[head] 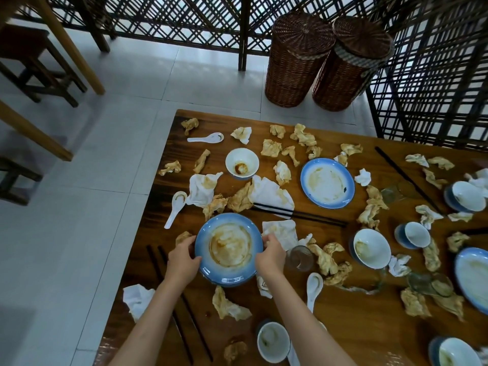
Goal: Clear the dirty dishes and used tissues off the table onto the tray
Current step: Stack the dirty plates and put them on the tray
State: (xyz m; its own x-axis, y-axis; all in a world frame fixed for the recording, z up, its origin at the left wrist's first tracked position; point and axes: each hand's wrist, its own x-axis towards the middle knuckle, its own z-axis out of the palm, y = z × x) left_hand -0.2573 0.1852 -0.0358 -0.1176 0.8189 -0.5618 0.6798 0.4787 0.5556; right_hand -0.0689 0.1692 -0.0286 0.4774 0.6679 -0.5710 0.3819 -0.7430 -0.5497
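A dirty blue-rimmed plate [229, 249] smeared with brown sauce lies near the table's left edge. My left hand [183, 260] grips its left rim and my right hand [271, 256] grips its right rim. A second stained blue plate [327, 183] lies further back. A small white bowl [242, 163] with sauce stands behind the held plate. Several crumpled, stained tissues [269, 192] are scattered all over the wooden table [351, 318]. White spoons [175, 207] lie among them. No tray is in view.
Black chopsticks [298, 213] lie behind the held plate, and another pair [182, 307] sits under my left forearm. A glass [299, 258] stands just right of my right hand. More bowls [371, 248] crowd the right side. Two wicker baskets [324, 62] stand on the floor beyond.
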